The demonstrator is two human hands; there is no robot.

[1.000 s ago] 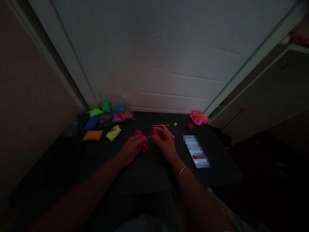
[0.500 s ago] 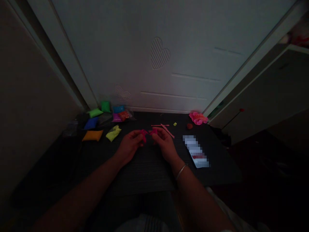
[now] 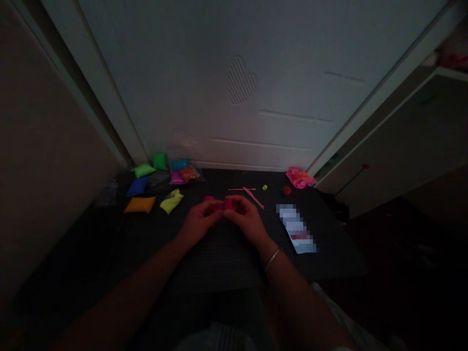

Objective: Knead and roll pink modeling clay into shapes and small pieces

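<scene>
My left hand (image 3: pixel 199 224) and my right hand (image 3: pixel 246 220) meet over the middle of a dark mat (image 3: pixel 226 253). Both pinch a small lump of bright pink clay (image 3: pixel 225 204) between their fingertips. A second small pink lump (image 3: pixel 209 198) lies on the mat just behind my left fingers. A thin bangle circles my right wrist. The scene is dim.
Several coloured clay packets lie at the back left, among them orange (image 3: pixel 139 204), yellow (image 3: pixel 171 200), blue (image 3: pixel 138 185) and green (image 3: pixel 144 170). Pink modelling sticks (image 3: pixel 253 196), a pink clay flower (image 3: pixel 300 178), a red ball (image 3: pixel 287 190) and a blurred white sheet (image 3: pixel 297 229) are to the right. A white door (image 3: pixel 241 87) stands behind.
The hands have come together. The pink clay, earlier stretched and split between them, is now pressed into one lump held by both.
</scene>
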